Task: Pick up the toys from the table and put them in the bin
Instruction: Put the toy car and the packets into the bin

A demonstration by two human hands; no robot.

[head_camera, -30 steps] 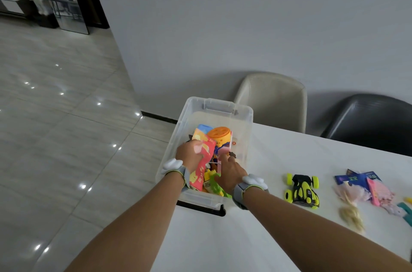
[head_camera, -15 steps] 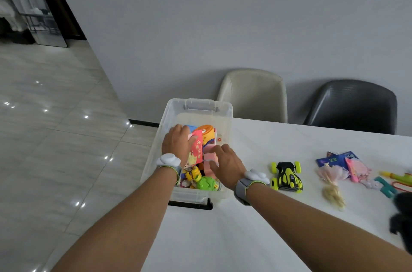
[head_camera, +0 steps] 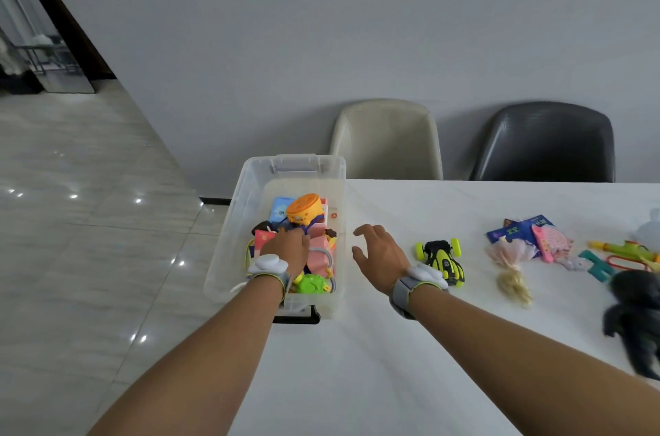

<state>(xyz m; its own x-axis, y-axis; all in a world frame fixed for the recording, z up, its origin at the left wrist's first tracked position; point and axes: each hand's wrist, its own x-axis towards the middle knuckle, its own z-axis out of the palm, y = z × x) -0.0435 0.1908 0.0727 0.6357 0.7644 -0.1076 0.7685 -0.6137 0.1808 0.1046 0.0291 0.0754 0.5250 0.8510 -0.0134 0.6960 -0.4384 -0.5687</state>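
Note:
A clear plastic bin (head_camera: 238,218) stands at the left end of the white table (head_camera: 375,364). It holds several toys, among them an orange drum (head_camera: 304,209), a pink piece (head_camera: 320,253) and a green toy (head_camera: 311,284). My left hand (head_camera: 285,250) is inside the bin, resting on the toys, with its fingers hidden from view. My right hand (head_camera: 380,255) hovers just right of the bin, fingers apart and empty. A yellow-and-black toy car (head_camera: 443,259) lies a little to its right.
Further right on the table lie a blond doll (head_camera: 512,269), a blue booklet (head_camera: 518,230), a pink toy phone (head_camera: 551,243), a green water gun (head_camera: 634,251) and a black plush (head_camera: 639,325). A beige chair (head_camera: 387,139) and a dark chair (head_camera: 543,143) stand behind the table. The floor drops off left of the bin.
My right hand has come out of the bin, let go and moved right over the table. My left hand stays in the bin, lower among the toys.

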